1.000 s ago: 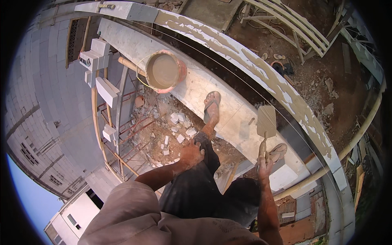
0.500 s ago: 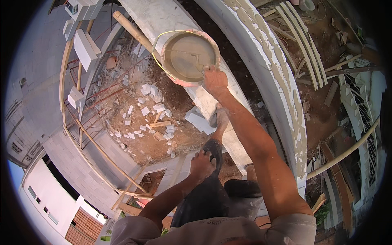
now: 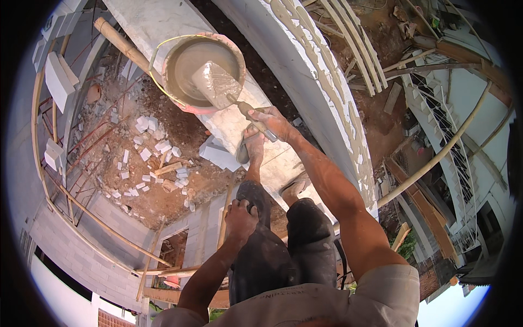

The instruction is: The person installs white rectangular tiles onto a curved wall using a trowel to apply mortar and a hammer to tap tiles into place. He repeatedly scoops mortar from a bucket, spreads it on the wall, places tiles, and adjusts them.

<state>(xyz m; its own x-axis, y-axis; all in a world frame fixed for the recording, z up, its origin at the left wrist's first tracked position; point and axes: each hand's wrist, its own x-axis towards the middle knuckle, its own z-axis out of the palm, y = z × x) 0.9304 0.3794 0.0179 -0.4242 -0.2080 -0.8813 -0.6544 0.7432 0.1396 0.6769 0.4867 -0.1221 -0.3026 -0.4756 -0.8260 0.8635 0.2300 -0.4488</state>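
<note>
Person at work on a raised ledge, seen from above. The right hand [image 3: 274, 123] is closing its fingers around the handle of a trowel [image 3: 219, 86], whose blade is pointing to the far left. The blade is lying over the near right part of a reddish bucket [image 3: 238, 52] and is bearing a wet, ridged coat of mortar [image 3: 188, 61]. More mortar is filling the bucket, which is standing on the pale ledge [image 3: 141, 19], ahead of the feet; its yellow bail [image 3: 154, 73] is hanging to the left. The left hand [image 3: 241, 219] is resting on the left knee with its fingers partly bent; whether it is gripping any cloth cannot be told. Both sandalled feet are standing on the ledge, near the trowel. To the right, a curved wall [image 3: 289, 54] is carrying streaks of mortar along its top. To the left, a bamboo pole [image 3: 121, 44] is reaching toward the bucket, and broken white blocks [image 3: 146, 154] are lying on the earth below.
</note>
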